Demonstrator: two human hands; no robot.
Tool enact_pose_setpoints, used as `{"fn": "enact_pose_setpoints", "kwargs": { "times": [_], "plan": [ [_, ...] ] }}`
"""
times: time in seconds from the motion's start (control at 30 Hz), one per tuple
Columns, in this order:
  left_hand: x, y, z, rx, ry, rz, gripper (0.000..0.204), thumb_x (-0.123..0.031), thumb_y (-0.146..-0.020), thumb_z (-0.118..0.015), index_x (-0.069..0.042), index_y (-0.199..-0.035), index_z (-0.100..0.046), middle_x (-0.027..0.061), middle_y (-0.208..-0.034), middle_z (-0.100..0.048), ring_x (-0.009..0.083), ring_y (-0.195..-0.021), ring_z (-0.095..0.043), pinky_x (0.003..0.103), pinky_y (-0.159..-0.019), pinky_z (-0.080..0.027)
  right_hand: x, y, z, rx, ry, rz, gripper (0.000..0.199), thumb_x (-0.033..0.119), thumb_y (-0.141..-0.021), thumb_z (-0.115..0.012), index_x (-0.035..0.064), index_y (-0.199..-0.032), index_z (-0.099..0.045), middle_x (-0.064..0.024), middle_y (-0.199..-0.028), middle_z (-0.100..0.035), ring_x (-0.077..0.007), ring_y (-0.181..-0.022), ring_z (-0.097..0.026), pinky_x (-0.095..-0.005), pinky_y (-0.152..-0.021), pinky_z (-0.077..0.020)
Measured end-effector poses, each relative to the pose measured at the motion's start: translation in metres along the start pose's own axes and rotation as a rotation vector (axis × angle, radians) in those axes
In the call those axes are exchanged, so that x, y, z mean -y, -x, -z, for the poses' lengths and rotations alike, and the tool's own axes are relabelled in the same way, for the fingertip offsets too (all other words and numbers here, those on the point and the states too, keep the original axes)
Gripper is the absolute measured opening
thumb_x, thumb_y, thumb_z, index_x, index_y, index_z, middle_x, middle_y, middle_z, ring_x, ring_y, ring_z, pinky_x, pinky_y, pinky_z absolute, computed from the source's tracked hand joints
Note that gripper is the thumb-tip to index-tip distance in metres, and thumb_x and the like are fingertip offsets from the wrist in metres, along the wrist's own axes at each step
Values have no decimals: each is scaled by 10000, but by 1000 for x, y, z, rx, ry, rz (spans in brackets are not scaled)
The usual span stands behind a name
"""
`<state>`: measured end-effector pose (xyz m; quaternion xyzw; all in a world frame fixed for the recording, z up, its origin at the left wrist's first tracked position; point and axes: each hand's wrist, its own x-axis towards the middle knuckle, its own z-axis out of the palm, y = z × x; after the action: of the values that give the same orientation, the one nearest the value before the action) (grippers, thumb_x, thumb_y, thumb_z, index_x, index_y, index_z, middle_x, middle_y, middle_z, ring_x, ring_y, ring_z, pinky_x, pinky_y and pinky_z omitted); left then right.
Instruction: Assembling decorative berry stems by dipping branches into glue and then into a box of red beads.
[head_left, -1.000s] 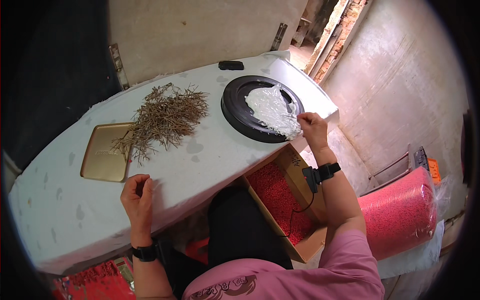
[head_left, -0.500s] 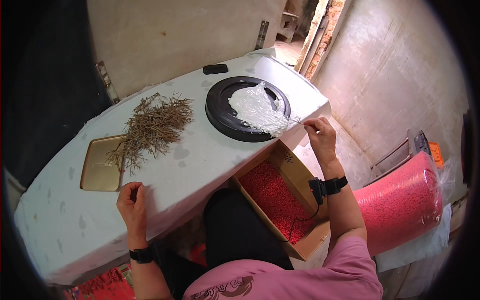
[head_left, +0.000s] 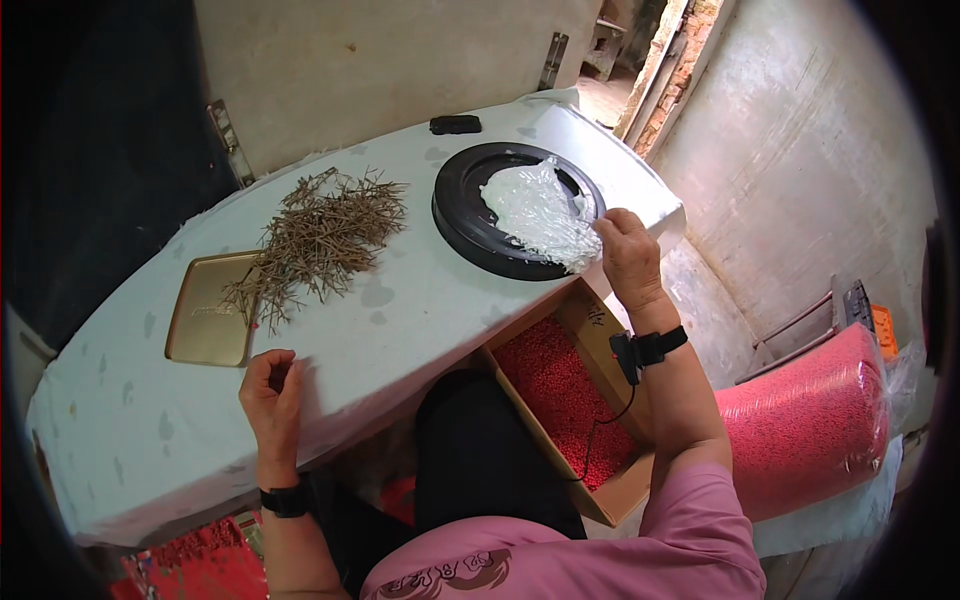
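My right hand [head_left: 630,255] grips the near edge of a crumpled clear plastic bag [head_left: 538,212] that lies across a round black tray [head_left: 470,230] on the table's right side. My left hand [head_left: 272,392] rests on the white table [head_left: 400,320] near its front edge, fingers curled with nothing visible in them. A heap of thin brown sticks [head_left: 320,238] lies at the table's middle left, partly over a flat gold tray [head_left: 205,325] just beyond my left hand.
An open cardboard box of small red beads [head_left: 560,395] sits below the table by my lap. A large pink sack of beads [head_left: 810,425] lies at my right. A small black object [head_left: 455,124] rests at the table's far edge.
My right hand has drawn the plastic bag a little toward the tray's near rim. The left hand stays on the table. The view has shifted slightly.
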<state>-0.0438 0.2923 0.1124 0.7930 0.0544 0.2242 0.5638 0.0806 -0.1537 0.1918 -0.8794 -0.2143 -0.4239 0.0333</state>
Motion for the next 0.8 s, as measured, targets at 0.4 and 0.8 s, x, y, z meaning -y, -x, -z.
{"fn": "enact_pose_setpoints", "kwargs": {
  "times": [0.4, 0.8],
  "plan": [
    [-2, 2, 0, -22, 31, -27, 127, -26, -848, -658, 3, -968, -625, -8, -829, -592, 48, -724, -512, 193, -669, -437, 4, 1, 9, -94, -280, -313, 95, -16, -812, -642, 48, -871, -680, -65, -844, -649, -169, -708, -641, -266, -604, -517],
    [-1, 1, 1, -1, 29, 16, 142, -66, -877, -643, -3, -1002, -623, -5, -857, -600, 64, -772, -522, 206, -694, -433, -1, 34, -14, -122, -1052, -1045, 84, 17, -853, -662, 5, -930, -694, -22, -750, -643, -74, -598, -568, -189, -495, -472]
  ]
}}
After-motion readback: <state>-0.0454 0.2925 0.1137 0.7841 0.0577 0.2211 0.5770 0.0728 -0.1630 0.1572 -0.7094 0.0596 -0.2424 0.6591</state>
